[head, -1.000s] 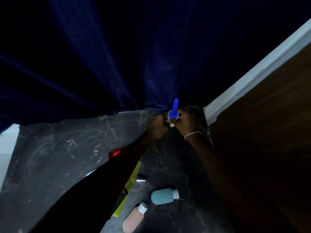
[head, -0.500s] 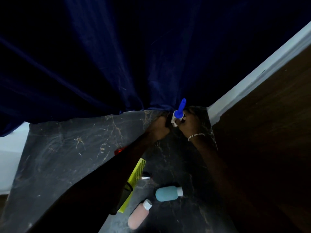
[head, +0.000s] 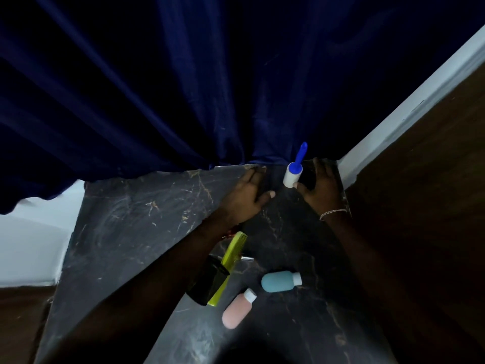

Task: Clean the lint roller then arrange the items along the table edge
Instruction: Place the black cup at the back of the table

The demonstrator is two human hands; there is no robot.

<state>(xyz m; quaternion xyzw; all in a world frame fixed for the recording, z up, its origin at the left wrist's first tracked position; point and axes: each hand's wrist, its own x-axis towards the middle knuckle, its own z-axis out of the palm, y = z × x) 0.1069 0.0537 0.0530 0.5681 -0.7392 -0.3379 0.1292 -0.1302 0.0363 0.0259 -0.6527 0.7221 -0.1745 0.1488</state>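
The lint roller (head: 293, 174), a white roll with a blue handle, stands upright at the far edge of the dark marble table (head: 136, 232), handle leaning toward the blue curtain. My right hand (head: 319, 191) lies just right of it with fingers spread, the thumb tip touching the roll's base. To the roller's left, apart from it, my left hand (head: 246, 197) rests flat on the table with its fingers apart. Nearer me lie a yellow-green comb (head: 232, 258), a teal bottle (head: 279, 282) and a pink bottle (head: 237, 310).
A black object (head: 210, 282) lies partly under the comb and my left forearm. A small silver piece (head: 247, 258) sits beside the comb. A dark blue curtain (head: 183, 88) hangs behind the table's far edge. A white wall strip (head: 393, 122) and brown floor lie to the right.
Both hands were closed together around the lint roller; now they have drawn apart and opened, and the roller stands alone at the far edge.
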